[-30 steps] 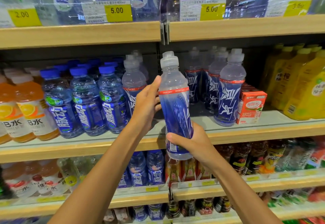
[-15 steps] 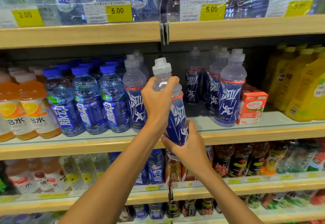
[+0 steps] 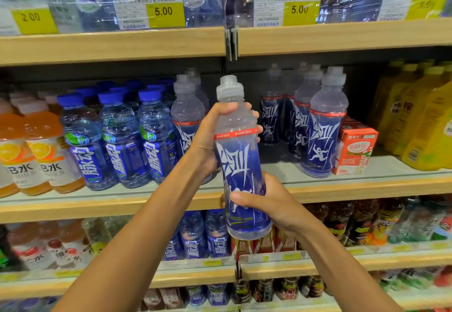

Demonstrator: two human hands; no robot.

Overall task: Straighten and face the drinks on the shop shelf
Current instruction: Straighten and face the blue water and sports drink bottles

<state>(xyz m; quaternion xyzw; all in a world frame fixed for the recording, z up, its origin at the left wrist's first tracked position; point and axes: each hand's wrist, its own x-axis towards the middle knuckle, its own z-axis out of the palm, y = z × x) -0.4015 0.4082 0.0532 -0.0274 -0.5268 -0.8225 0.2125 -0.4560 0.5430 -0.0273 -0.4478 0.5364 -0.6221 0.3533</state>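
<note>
A clear plastic sports-drink bottle with a dark blue label, a red band and a pale grey sports cap (image 3: 241,164) is held in the air in front of the light wood-edged middle shelf (image 3: 367,185), touching no board, its base showing below the shelf's front edge. It leans slightly, cap toward eleven o'clock, and the white lettering on the label faces the camera. The left hand (image 3: 212,140) is curled round the clear shoulder just under the cap, thumb on the near side and fingertips (image 3: 254,115) showing past the far side. The right hand (image 3: 269,205) grips the lower body, its thumb lying across the label (the other fingers are hidden behind the bottle). At nine o'clock from the held bottle stands a matching bottle (image 3: 187,118), then blue-capped water bottles (image 3: 119,140) and orange drink bottles (image 3: 49,155). At three o'clock stand more matching bottles (image 3: 322,130), a red and white drink carton (image 3: 354,152) just beside them, and yellow juice bottles (image 3: 425,120).
</note>
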